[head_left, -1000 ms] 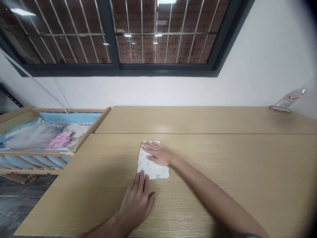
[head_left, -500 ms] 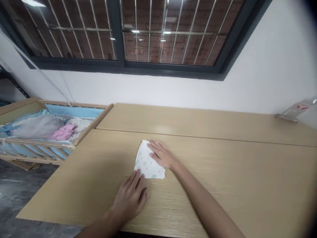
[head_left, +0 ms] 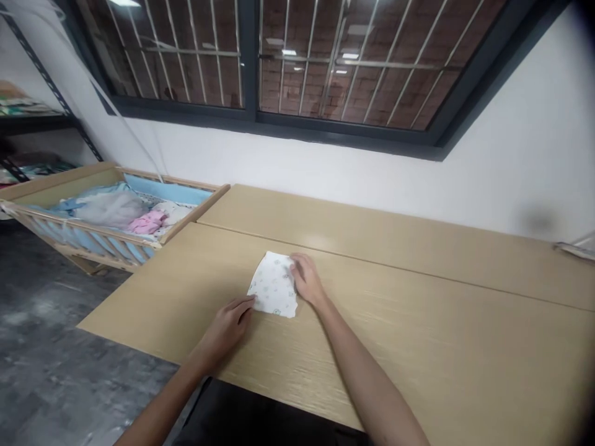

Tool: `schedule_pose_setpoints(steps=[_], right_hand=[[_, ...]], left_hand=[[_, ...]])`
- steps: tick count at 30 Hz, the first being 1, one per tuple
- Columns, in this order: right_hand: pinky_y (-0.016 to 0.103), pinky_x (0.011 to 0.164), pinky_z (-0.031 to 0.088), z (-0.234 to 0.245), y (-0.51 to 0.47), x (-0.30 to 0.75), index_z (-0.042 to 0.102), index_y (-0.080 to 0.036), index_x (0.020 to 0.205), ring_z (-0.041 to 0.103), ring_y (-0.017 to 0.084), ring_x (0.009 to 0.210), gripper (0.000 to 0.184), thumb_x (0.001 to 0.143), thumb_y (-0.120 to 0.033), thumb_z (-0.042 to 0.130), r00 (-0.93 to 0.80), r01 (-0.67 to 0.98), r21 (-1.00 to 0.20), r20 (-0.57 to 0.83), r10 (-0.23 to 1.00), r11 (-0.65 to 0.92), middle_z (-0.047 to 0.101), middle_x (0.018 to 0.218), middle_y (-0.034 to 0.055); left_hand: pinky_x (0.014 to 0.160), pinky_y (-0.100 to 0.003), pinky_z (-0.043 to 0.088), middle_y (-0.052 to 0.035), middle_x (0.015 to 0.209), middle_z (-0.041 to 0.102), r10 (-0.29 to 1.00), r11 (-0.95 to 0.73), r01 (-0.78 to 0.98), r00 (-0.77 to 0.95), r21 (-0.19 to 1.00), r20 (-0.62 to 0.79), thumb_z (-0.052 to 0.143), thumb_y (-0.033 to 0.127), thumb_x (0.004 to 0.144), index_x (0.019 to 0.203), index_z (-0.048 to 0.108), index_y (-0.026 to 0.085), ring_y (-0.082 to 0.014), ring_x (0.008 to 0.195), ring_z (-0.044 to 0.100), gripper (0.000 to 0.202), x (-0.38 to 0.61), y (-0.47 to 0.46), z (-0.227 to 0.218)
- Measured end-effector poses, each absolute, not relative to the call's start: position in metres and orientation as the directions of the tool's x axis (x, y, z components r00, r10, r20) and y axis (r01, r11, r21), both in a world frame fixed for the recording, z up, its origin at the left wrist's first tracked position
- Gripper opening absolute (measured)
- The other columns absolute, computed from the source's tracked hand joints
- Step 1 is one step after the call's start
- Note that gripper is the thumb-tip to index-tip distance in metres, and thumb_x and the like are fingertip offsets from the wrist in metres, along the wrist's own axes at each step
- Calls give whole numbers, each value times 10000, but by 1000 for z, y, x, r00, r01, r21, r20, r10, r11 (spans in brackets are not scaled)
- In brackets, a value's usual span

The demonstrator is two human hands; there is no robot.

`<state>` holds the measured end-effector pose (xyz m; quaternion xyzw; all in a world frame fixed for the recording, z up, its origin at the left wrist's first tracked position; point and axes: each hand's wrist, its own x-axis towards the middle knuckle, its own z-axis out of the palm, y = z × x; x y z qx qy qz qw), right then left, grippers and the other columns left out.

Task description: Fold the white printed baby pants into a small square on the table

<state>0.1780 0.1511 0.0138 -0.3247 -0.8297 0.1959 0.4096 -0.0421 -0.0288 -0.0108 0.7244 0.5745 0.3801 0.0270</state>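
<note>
A small white cloth [head_left: 272, 286] with a pale printed pattern lies flat on the wooden table [head_left: 418, 347]. Its lower edge looks slightly wavy. At its lower left corner, my left hand [head_left: 229, 325] rests with fingers stretched out, fingertips touching the cloth and the thumb apart. My right hand [head_left: 307, 280] is at the upper right edge, its fingers bent round the cloth's border. The tips of the right fingers are partly hidden, and the cloth's body stays down on the tabletop.
Left of the table stands a wooden crib [head_left: 109, 238] with blue lining, holding pink cloth [head_left: 147, 222] and whitish netting. A second board [head_left: 372, 238] runs along the wall under a barred window [head_left: 344, 68]. Shelving [head_left: 44, 124] is at far left.
The view has swung right-to-left, showing more floor and shelving. My right hand has drawn back from lying flat on the cloth to its right edge, fingers now bent. The left hand stays at the lower left corner.
</note>
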Motion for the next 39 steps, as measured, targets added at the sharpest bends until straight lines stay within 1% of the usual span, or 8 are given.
schedule_pose_setpoints(steps=[9, 12, 15, 21, 26, 29, 32, 39], right_hand=[[439, 944, 486, 16, 139, 176, 675, -194, 1039, 624, 257, 1017, 256, 1000, -349, 475, -478, 326, -636, 527, 703, 699, 685, 1045, 107], [429, 944, 497, 21, 131, 179, 705, -192, 980, 652, 252, 995, 302, 1004, -368, 461, -543, 317, -714, 403, 737, 624, 713, 1019, 97], [440, 1020, 481, 32, 123, 188, 696, -201, 1167, 642, 270, 1141, 366, 996, -452, 491, -648, 315, -781, 238, 723, 539, 703, 1219, 103], [452, 1198, 339, 45, 115, 203, 377, -205, 1562, 389, 313, 1465, 1051, 700, -611, 819, -828, 378, -730, 9, 560, 569, 372, 1613, 127], [459, 1148, 403, 46, 115, 198, 553, -202, 1451, 533, 297, 1350, 614, 948, -553, 562, -760, 425, -721, 44, 649, 547, 535, 1502, 106], [432, 1042, 488, 50, 116, 198, 668, -225, 1315, 655, 273, 1152, 463, 973, -505, 531, -760, 407, -721, 74, 646, 561, 677, 1338, 70], [402, 969, 520, 55, 115, 200, 696, -216, 1261, 676, 263, 1069, 431, 972, -492, 534, -757, 419, -718, 64, 651, 557, 729, 1230, 63], [397, 905, 530, 54, 134, 191, 619, -186, 1251, 679, 272, 1010, 390, 978, -443, 510, -598, 517, -697, 121, 792, 497, 730, 1177, 99]], left_hand=[[984, -432, 553, -86, 1118, 728, 777, -570, 768, 387, 293, 496, 463, 214, 1017, 1054, 667, 210, -220, 1078, 677, 207, -76, 0, -1], [1038, -469, 496, -107, 1200, 702, 801, -571, 739, 406, 357, 441, 448, 269, 1015, 1042, 643, 206, -240, 1144, 642, 207, -78, 12, 13], [1055, -458, 460, -106, 1235, 686, 885, -464, 718, 347, 519, 311, 397, 342, 1025, 1121, 616, 213, -250, 1180, 615, 271, -76, 21, 27], [862, -363, 504, -68, 976, 703, 941, -337, 703, 266, 626, 208, 309, 458, 1037, 1117, 577, 214, -235, 925, 664, 372, -78, 57, 38], [852, -317, 517, -91, 1093, 715, 939, -320, 611, 307, 724, 156, 410, 556, 976, 1132, 599, 174, -215, 959, 671, 453, -83, 84, 44], [965, -331, 496, -82, 1261, 697, 900, -331, 569, 429, 753, 71, 789, 534, 698, 1089, 689, 212, -256, 1118, 654, 517, -90, 87, 49], [1038, -342, 449, -56, 1356, 661, 864, -282, 556, 501, 782, -45, 869, 431, 578, 1019, 752, 248, -284, 1217, 609, 492, -96, 90, 55], [672, -284, 501, -34, 850, 757, 901, -204, 544, 430, 814, -62, 708, 506, 748, 863, 742, 173, -222, 774, 679, 354, -94, 125, 61]])
